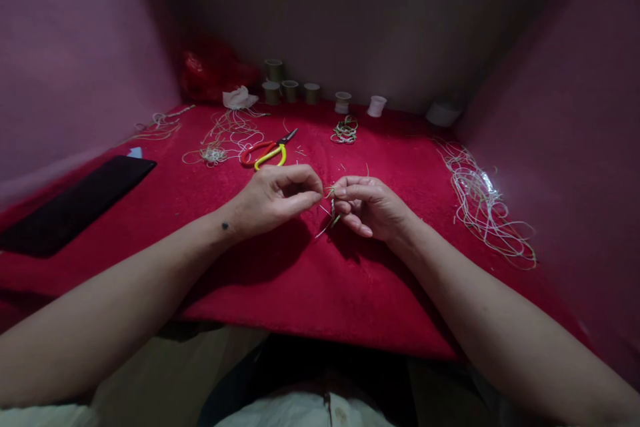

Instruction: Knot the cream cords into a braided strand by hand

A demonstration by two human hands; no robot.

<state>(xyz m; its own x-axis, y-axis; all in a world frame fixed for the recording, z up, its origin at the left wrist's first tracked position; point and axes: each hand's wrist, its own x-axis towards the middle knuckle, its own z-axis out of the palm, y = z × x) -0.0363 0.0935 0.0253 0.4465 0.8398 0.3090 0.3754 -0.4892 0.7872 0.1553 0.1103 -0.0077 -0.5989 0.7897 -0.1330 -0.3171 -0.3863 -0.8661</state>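
Over the middle of the red cloth (280,280), my left hand (273,199) and my right hand (370,205) meet with fingers pinched. Between them they hold a small knotted piece of pale and green cord (331,207), whose loose ends hang down toward the cloth. Both hands are closed on this cord, the left pinching from the left side, the right from the right.
Scissors with red and yellow handles (267,152) lie behind my left hand. Loose cord tangles lie at back left (223,140) and at right (483,203). A coiled bundle (345,130), several spools (290,90) along the wall, and a dark flat case (75,203) at left.
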